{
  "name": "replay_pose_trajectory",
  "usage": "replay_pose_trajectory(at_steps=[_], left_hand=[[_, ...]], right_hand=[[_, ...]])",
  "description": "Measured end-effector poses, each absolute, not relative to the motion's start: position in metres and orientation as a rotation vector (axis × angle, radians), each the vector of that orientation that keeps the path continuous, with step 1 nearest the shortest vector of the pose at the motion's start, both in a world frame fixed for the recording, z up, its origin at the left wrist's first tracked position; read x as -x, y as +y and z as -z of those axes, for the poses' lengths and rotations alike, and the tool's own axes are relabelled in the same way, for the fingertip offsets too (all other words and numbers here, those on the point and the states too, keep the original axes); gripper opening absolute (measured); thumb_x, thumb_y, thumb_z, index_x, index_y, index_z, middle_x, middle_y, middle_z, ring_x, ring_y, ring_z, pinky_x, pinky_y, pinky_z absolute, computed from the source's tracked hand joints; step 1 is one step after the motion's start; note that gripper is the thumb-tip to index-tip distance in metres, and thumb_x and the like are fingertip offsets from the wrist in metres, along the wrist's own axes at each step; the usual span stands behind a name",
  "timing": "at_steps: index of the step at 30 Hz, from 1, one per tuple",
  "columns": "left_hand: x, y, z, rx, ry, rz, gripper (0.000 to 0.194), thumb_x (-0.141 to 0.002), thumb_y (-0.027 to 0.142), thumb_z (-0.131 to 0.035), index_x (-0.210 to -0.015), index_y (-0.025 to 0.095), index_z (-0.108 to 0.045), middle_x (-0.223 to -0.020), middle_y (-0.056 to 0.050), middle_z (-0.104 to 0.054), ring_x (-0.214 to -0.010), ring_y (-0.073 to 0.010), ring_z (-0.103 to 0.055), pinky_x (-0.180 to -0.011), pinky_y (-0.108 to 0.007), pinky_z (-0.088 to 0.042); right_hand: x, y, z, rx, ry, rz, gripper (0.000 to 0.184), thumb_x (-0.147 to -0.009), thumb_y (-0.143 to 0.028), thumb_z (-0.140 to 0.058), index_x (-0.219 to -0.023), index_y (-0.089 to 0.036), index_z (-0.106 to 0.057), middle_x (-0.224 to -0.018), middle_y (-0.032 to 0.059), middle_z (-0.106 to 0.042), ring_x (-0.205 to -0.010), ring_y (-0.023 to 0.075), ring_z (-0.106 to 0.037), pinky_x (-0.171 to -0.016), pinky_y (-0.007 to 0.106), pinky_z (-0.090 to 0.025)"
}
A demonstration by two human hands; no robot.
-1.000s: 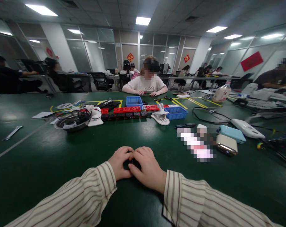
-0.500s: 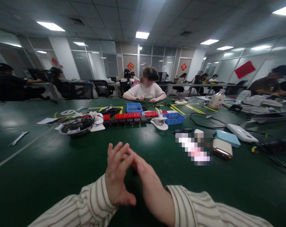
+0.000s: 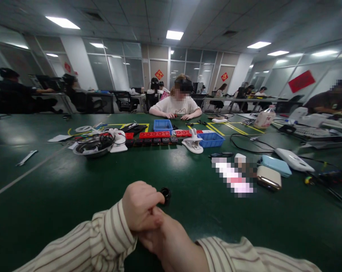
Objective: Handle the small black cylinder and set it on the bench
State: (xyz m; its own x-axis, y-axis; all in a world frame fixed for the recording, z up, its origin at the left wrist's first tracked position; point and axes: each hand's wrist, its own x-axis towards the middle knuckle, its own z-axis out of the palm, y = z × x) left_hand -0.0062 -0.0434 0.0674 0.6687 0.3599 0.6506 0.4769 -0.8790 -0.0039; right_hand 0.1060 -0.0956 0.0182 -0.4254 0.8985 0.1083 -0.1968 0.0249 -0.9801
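My left hand [image 3: 141, 206] is closed, its fingers curled down and its thumb resting against my right hand [image 3: 172, 238]. The two hands touch above the green table. My right hand's fingers lie beneath the left one and are mostly hidden. Whatever sits between the palms, if anything, does not show. Just past my left fingertips a small black ring-shaped part [image 3: 165, 195] stands on the table; whether a finger touches it I cannot tell.
Farther off are a row of red and black modules [image 3: 155, 135], blue bins [image 3: 212, 139], a white clip [image 3: 193, 143] and a metal bowl of cables [image 3: 93, 151]. Power banks [image 3: 268, 177] lie at right, a wrench [image 3: 27, 158] at left. A person [image 3: 176, 100] sits opposite.
My left hand's spread fingers have curled closed over my right hand. Both hands sit lower, and the black ring-shaped part now shows beyond them. The view has shifted slightly.
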Motion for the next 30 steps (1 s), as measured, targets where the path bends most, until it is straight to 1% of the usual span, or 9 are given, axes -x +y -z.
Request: replay_pose_trajectory(at_steps=[6,10,14,16,18,21,24,28,30], left_hand=[[0.018,-0.024,-0.057,2.580,-0.796,0.934,0.059,-0.091,0.041,-0.014,-0.043,0.020,-0.041,-0.040,0.001,-0.040,-0.041,-0.0134,-0.035,-0.047,-0.029,-0.024],[0.042,0.000,-0.055,2.429,-1.073,1.017,0.054,-0.091,0.037,-0.019,-0.043,0.020,-0.039,-0.040,0.002,-0.036,-0.040,-0.0131,-0.035,-0.046,-0.027,-0.024],[0.065,0.020,-0.053,2.280,-1.419,1.105,0.051,-0.093,0.033,-0.023,-0.047,0.020,-0.041,-0.041,0.003,-0.038,-0.039,-0.0127,-0.039,-0.042,-0.024,-0.026],[0.058,0.021,-0.045,2.387,-1.407,1.100,0.054,-0.094,0.037,-0.015,-0.063,0.017,-0.055,-0.057,-0.002,-0.055,-0.056,-0.0154,-0.054,-0.054,-0.025,-0.040],[0.041,0.017,-0.032,2.553,-1.294,1.062,0.065,-0.089,0.057,-0.010,-0.094,0.016,-0.061,-0.094,-0.008,-0.063,-0.092,-0.0203,-0.056,-0.082,-0.031,-0.043],[0.021,0.011,-0.012,2.673,-1.248,1.023,0.088,-0.077,0.072,0.002,-0.124,0.015,-0.046,-0.128,-0.015,-0.046,-0.119,-0.0295,-0.039,-0.099,-0.051,-0.024],[0.021,0.013,-0.005,2.655,-1.435,1.072,0.085,-0.077,0.070,0.004,-0.124,0.022,-0.048,-0.139,-0.015,-0.031,-0.128,-0.0359,-0.022,-0.095,-0.066,-0.011],[0.034,0.023,-0.009,2.645,-1.665,1.184,0.056,-0.091,0.048,-0.018,-0.079,0.025,-0.067,-0.105,-0.004,-0.063,-0.114,-0.0264,-0.046,-0.102,-0.060,0.003],[0.037,0.027,-0.009,2.666,-1.713,1.229,0.053,-0.092,0.040,-0.022,-0.063,0.020,-0.062,-0.067,-0.001,-0.066,-0.086,-0.0208,-0.062,-0.105,-0.055,-0.011]], right_hand=[[-0.116,-0.095,-0.055,0.711,-0.751,-2.148,0.033,-0.092,-0.041,-0.031,-0.111,-0.022,-0.049,-0.127,0.0064,-0.046,-0.088,0.0129,-0.063,-0.087,0.030,-0.040],[-0.128,-0.101,-0.068,0.497,-1.155,-1.971,0.045,-0.091,-0.048,-0.022,-0.108,-0.026,-0.057,-0.122,0.0037,-0.052,-0.104,0.0179,-0.057,-0.093,0.037,-0.037],[-0.145,-0.106,-0.080,0.262,-1.893,-1.362,0.057,-0.085,-0.063,-0.019,-0.109,-0.030,-0.059,-0.124,0.0018,-0.052,-0.115,0.0192,-0.047,-0.102,0.037,-0.025],[-0.152,-0.096,-0.080,0.360,-1.971,-1.033,0.059,-0.084,-0.065,-0.019,-0.097,-0.027,-0.063,-0.108,0.0037,-0.060,-0.101,0.0191,-0.054,-0.103,0.039,-0.020],[-0.158,-0.079,-0.075,0.580,-1.959,-0.676,0.066,-0.087,-0.061,-0.011,-0.066,-0.022,-0.060,-0.072,0.0029,-0.061,-0.074,0.0161,-0.056,-0.094,0.039,-0.030],[-0.168,-0.049,-0.061,0.833,-1.965,-0.407,0.059,-0.092,-0.049,-0.015,-0.046,-0.019,-0.037,-0.045,-0.0021,-0.037,-0.048,0.0120,-0.039,-0.065,0.030,-0.037],[-0.179,-0.030,-0.047,0.954,-1.940,-0.401,0.045,-0.092,-0.037,-0.025,-0.053,-0.019,-0.039,-0.050,-0.0021,-0.039,-0.049,0.0115,-0.037,-0.054,0.026,-0.032],[-0.185,-0.019,-0.033,1.052,-1.857,-0.459,0.023,-0.091,-0.027,-0.027,-0.082,-0.019,-0.047,-0.055,-0.0040,-0.041,-0.047,0.0110,-0.039,-0.048,0.022,-0.032],[-0.185,-0.015,-0.028,1.063,-1.818,-0.480,0.020,-0.091,-0.028,-0.029,-0.093,-0.019,-0.047,-0.061,-0.0025,-0.045,-0.052,0.0120,-0.044,-0.051,0.023,-0.036]])
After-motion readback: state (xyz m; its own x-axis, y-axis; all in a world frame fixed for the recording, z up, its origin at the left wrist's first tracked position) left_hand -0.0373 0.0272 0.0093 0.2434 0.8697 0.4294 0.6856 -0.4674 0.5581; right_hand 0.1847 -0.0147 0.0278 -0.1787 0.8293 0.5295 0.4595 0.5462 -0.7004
